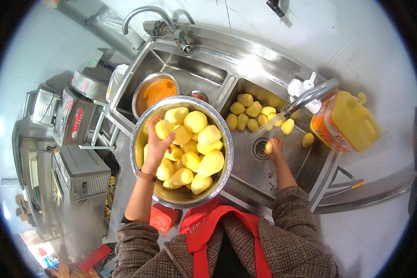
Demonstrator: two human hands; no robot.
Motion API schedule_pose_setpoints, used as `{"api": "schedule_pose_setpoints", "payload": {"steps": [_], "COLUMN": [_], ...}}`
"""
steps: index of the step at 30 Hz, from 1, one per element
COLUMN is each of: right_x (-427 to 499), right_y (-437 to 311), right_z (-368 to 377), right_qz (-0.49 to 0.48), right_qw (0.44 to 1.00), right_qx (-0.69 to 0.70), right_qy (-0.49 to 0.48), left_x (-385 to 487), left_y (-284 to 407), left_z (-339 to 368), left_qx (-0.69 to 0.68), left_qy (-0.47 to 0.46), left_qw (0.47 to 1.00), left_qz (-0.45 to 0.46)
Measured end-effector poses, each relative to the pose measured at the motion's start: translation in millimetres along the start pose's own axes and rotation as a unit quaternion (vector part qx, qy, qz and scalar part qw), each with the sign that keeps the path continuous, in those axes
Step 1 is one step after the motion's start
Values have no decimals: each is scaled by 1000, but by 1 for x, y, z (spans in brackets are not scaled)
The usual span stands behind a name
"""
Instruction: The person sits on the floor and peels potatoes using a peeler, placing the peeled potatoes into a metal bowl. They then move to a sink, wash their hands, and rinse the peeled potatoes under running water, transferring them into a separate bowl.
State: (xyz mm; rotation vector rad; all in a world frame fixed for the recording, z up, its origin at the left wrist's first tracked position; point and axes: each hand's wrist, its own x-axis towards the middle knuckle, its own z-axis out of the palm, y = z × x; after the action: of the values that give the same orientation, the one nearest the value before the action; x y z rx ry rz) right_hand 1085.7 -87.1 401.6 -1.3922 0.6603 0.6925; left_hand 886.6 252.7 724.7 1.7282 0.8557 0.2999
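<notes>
A large steel bowl (229, 153) full of peeled potatoes (191, 161) stands over the front edge of the double sink. My left hand (157, 139) is in the bowl, its fingers and thumb around one peeled potato (163, 129) on top of the heap. Low in the right basin (243, 177), beside the drain (261, 148), my right hand (275, 147) holds another potato (270, 146). Water (267, 125) runs from the right-hand faucet (309, 95) into this basin. Several peeled potatoes (253, 109) lie along its back, and a single one (308, 139) rests at the right.
In the left basin (191, 71) sits a steel bowl of orange liquid (158, 91). A second faucet (153, 8) rises behind it. At the right rim stand a yellow jug (354, 121) and white plastic scoops (304, 91). Steel kitchen equipment (80, 173) is at the left; a person is partly visible at lower left.
</notes>
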Motion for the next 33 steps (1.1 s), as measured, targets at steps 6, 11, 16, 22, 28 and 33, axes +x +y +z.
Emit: {"api": "schedule_pose_setpoints", "payload": {"steps": [6, 11, 16, 22, 28, 33], "right_x": [-35, -76, -77, -63, -67, -17], "right_y": [-71, -108, -120, -124, -131, -131], "right_z": [65, 82, 70, 72, 80, 39], "right_qz": [81, 124, 17, -21, -178, -351], "right_qw": [870, 769, 826, 882, 917, 924], "right_qx": [317, 477, 404, 366, 306, -29], "right_qy": [-370, -407, -394, -297, -183, -151], "left_x": [0, 0, -7, 0, 26, 62], "left_y": [-49, -51, -9, 33, 25, 1], "left_z": [-36, -35, -10, 159, 275, 287], "left_qx": [465, 466, 345, -119, 32, -272], "left_qy": [77, 66, 86, -303, -311, -368], "left_qw": [869, 844, 877, 945, 950, 796], "left_qz": [150, 258, 322, 16, -20, -397]}}
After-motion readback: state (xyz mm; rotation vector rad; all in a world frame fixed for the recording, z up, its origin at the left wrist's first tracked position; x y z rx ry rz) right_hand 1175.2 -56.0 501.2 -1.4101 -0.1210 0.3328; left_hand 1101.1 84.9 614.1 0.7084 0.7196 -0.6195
